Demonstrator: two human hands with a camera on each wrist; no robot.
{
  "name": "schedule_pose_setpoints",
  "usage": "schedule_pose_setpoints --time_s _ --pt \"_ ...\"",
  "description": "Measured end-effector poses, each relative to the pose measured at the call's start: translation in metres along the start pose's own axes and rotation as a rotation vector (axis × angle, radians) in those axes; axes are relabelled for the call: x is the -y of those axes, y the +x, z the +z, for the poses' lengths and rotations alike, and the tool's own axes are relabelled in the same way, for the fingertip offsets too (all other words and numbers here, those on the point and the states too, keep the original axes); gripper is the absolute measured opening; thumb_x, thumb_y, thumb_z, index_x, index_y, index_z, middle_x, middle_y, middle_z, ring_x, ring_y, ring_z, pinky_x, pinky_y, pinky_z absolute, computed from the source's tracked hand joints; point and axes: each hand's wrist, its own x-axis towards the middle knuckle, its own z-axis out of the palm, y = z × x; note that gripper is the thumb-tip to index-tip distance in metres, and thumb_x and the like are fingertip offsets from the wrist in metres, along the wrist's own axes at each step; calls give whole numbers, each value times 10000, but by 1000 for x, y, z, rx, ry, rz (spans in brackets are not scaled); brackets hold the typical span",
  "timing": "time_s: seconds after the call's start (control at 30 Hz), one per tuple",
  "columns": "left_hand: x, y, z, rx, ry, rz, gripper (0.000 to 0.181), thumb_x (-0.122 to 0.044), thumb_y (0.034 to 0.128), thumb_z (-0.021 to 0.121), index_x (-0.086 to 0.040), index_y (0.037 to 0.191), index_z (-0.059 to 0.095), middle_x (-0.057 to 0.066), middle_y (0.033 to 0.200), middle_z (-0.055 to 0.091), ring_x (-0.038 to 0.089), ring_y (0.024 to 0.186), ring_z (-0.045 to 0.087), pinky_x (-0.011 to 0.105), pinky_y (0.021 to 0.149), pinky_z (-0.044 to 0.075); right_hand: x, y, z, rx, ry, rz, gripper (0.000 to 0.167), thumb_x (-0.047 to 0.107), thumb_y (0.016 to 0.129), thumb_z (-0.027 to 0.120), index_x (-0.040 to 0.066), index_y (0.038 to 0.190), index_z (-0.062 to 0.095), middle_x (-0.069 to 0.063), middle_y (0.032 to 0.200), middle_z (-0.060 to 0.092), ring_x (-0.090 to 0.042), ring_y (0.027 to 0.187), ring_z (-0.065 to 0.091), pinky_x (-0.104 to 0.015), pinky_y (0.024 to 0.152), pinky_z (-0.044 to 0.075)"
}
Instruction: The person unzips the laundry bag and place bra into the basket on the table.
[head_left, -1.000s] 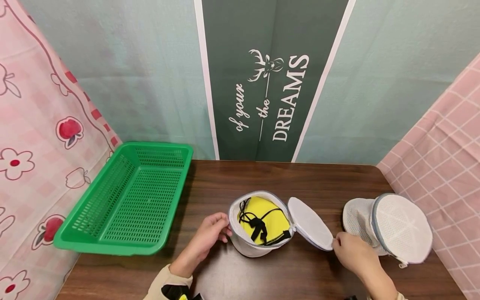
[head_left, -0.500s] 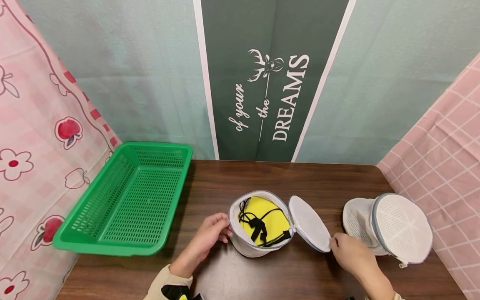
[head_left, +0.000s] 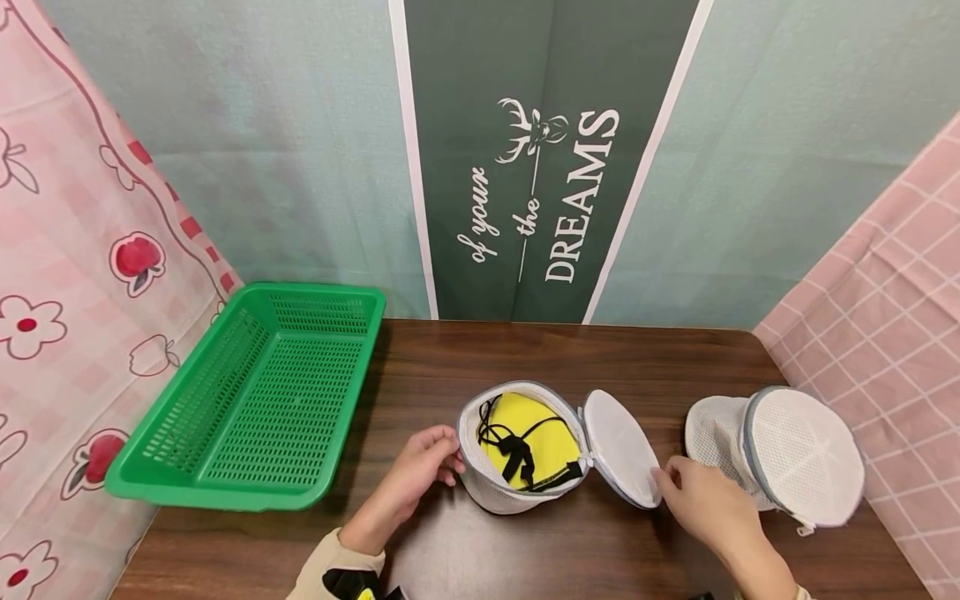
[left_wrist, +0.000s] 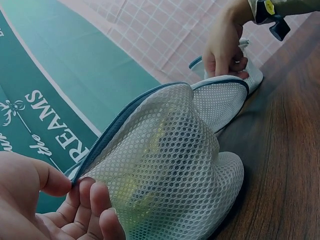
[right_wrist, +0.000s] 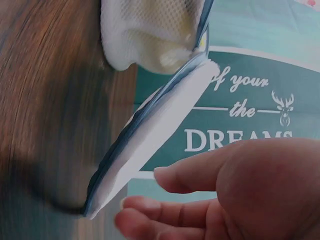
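A white mesh laundry bag with a grey zipped rim stands unzipped on the table. Inside it lies folded yellow fabric with black cords and a black strap. My left hand pinches the bag's rim between thumb and fingers, seen closely in the left wrist view. The round lid hangs out to the right, joined to the bag at the side. At the lid's outer edge is my right hand. In the right wrist view, its thumb and fingers are parted, with the lid just beyond the fingertips.
A second white mesh bag, with its lid in place, lies on its side at the right. On the left stands a green plastic basket. Cloth curtains hang behind the brown wooden table.
The lid has swung slightly left, toward the bag. My right hand moved a little left with it, and its thumb and fingers have parted. The left hand stays at the rim.
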Motion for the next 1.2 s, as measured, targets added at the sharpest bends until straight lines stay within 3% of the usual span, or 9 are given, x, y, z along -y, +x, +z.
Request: schedule_pose_setpoints --time_s 0.23,0.43,0.57,0.67,0.8,0.97,1.2 --pt "0 1 0 0 3 1 114 -41 971 509 40 975 590 21 759 600 140 715 587 216 579 484 15 -6 -1 -134 51 -84 238 298 990 631 180 783 628 13 616 545 -183 567 478 -376 496 363" --pt "0 1 0 -1 3 -3 114 -41 972 508 37 977 591 21 753 600 138 711 586 216 577 483 29 -10 2 -296 109 -162 284 262 960 691 240 699 580 98 543 417 -120 517 401 -305 487 304" --pt "1 1 0 -1 8 -5 121 -45 973 508 41 985 592 21 753 601 136 710 586 216 577 484 38 -13 2 -307 149 -180 326 272 978 682 266 672 569 134 546 409 -75 517 388 -277 496 308" --pt "1 0 0 -3 10 -7 122 -46 973 508 41 989 593 21 753 601 135 710 585 216 577 484 44 -16 0 -217 213 -164 338 308 1011 641 256 680 593 153 563 466 -38 528 427 -261 518 352" --pt "1 0 0 -2 9 -6 116 -45 972 508 38 987 589 21 757 598 138 715 585 217 578 483 49 -17 -2 -17 363 -169 345 323 1052 569 193 740 641 131 589 546 -26 514 468 -247 508 407" --pt "1 0 0 1 7 -7 115 -46 970 510 36 987 589 19 762 598 137 717 585 217 579 483 48 -16 1 238 607 -245 372 278 1091 480 59 839 644 43 624 597 -58 468 492 -270 448 461" --pt "1 0 1 -6 7 -8 109 -45 971 512 34 983 586 15 768 599 135 715 585 218 579 485 50 -13 13 463 797 -345 361 211 1115 398 -51 990 612 -13 667 636 -62 494 533 -335 463 514"
